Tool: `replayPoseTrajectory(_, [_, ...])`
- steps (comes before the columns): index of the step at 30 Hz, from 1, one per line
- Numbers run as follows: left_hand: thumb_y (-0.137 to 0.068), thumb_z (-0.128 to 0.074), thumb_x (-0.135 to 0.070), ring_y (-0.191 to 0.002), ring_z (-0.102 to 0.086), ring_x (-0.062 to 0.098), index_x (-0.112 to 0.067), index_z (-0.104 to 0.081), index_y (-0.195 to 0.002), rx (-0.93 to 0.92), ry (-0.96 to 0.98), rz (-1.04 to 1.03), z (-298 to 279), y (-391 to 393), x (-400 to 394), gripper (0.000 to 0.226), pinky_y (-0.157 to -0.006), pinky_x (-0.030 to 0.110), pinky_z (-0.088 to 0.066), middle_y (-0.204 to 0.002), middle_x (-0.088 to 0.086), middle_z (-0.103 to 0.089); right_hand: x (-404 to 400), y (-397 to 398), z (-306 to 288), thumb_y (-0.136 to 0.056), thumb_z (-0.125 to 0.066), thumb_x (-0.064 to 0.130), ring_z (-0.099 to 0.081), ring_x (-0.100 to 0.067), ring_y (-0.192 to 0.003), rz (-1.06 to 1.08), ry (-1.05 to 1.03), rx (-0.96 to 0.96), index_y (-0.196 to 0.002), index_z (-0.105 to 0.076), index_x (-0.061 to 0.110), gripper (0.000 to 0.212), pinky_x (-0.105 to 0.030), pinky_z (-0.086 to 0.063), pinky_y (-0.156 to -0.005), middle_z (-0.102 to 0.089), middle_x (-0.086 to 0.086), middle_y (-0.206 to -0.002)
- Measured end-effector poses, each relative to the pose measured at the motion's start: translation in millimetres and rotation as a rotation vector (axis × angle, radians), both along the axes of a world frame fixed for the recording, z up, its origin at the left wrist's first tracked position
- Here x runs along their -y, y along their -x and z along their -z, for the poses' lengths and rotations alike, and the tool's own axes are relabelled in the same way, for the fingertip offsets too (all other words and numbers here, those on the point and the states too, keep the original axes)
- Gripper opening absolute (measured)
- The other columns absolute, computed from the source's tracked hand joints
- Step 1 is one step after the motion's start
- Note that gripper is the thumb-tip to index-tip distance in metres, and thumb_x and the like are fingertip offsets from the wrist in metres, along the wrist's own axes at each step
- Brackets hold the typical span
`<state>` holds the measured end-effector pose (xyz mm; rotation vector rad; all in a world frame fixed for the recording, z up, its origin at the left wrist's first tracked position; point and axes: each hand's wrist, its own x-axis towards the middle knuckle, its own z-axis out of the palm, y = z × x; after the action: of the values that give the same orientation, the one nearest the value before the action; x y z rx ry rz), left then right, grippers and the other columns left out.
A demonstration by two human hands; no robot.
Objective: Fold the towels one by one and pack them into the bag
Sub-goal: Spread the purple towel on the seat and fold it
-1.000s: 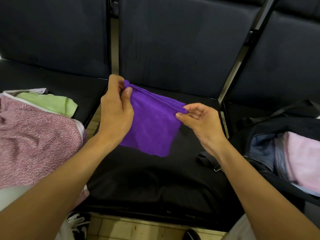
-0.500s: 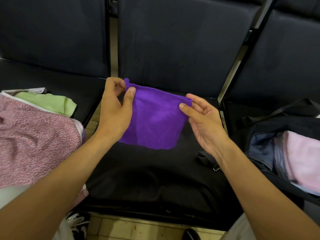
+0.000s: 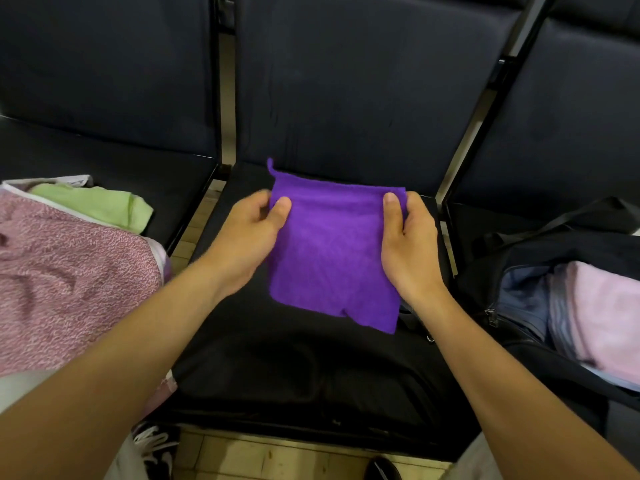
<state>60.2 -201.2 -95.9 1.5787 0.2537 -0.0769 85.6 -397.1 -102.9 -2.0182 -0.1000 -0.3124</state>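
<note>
— Where's the folded purple terry towel (image 3: 332,251)?
— Above the middle black seat (image 3: 311,368), between both hands.
— Fingers?
— Left hand (image 3: 249,240) pinches its nine o'clock edge, right hand (image 3: 408,244) its three o'clock edge, thumbs on top.
— The black fabric bag (image 3: 540,258)?
— Three o'clock, open.

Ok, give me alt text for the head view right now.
Both hands, left hand and right hand, hold a folded purple towel by its sides above a black seat. An open bag sits right; pink towel lies left.
</note>
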Motion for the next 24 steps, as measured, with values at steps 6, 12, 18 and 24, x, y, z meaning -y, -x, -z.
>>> replayPoseTrajectory(6, [-0.104,-0.04,-0.029,-0.07,-0.055,0.006,-0.012,-0.053,-0.102,0.452,-0.399,-0.149,8,2,5,0.021,-0.063,0.017,-0.046,-0.085,-0.001,-0.059,-5,3,-6,-0.099,-0.053,0.046,-0.065,-0.02,-0.068,-0.065,-0.504,-0.555,-0.087,-0.062,0.009,0.04,-0.03,-0.051,-0.063,-0.066,-0.005,-0.077])
replayPoseTrajectory(12, [-0.101,-0.044,-0.039,-0.094,-0.064,0.016,-0.015,-0.06,-0.109,0.009,-0.125,-0.195,14,-4,2,0.03,-0.086,0.035,-0.054,-0.105,0.001,-0.063,-9,6,-1,-0.103,-0.046,0.039,-0.071,-0.015,-0.093,-0.145,-0.317,-0.556,-0.103,-0.067,0.018,0.029,-0.035,-0.058,-0.087,-0.073,0.002,-0.1])
replayPoseTrajectory(18, [-0.105,-0.033,-0.023,-0.055,-0.051,0.002,-0.016,-0.047,-0.111,0.41,-0.478,-0.232,8,9,13,0.017,-0.047,0.012,-0.039,-0.074,-0.004,-0.054,-12,7,8,-0.105,-0.038,0.038,-0.064,-0.015,-0.08,-0.067,-0.015,-0.211,-0.096,-0.06,0.009,0.038,-0.022,-0.05,-0.067,-0.065,-0.004,-0.088])
replayPoseTrajectory(24, [-0.105,-0.034,-0.02,-0.057,-0.053,0.0,-0.019,-0.049,-0.11,0.46,-0.517,-0.192,0,3,2,0.016,-0.048,0.01,-0.04,-0.076,-0.004,-0.057,-7,1,-1,-0.104,-0.04,0.038,-0.048,0.002,-0.048,-0.077,0.064,-0.117,-0.069,-0.048,0.019,0.041,-0.009,-0.034,-0.047,-0.048,0.006,-0.061])
